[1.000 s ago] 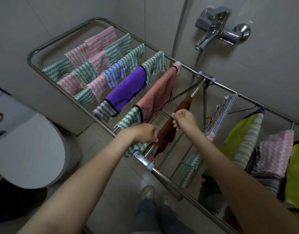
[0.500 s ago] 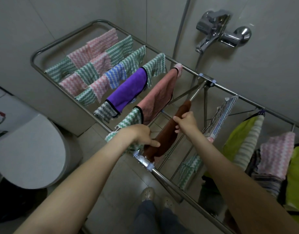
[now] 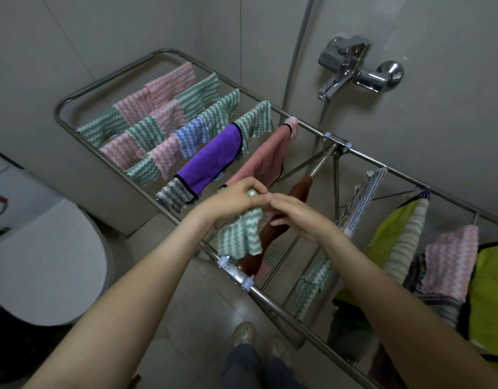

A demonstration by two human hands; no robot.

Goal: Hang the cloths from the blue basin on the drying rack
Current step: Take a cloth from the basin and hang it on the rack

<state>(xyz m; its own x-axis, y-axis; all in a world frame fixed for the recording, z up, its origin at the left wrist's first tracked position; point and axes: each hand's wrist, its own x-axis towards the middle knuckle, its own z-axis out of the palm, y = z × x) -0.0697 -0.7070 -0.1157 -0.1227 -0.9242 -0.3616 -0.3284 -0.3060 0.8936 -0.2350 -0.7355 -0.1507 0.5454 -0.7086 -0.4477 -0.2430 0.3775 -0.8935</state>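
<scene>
A person's left hand (image 3: 231, 202) clutched a limp green-striped cloth (image 3: 239, 238) over the drying rack (image 3: 273, 297). Whether the right hand (image 3: 297, 217), at three o'clock, pinched it was unclear. Soft and light, the cloth seemed best held by its corners.

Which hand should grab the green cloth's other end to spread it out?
Probably the right. The left hand grips the green cloth bunched at its top, while the right hand looks free, its fingers right beside the cloth.
</scene>
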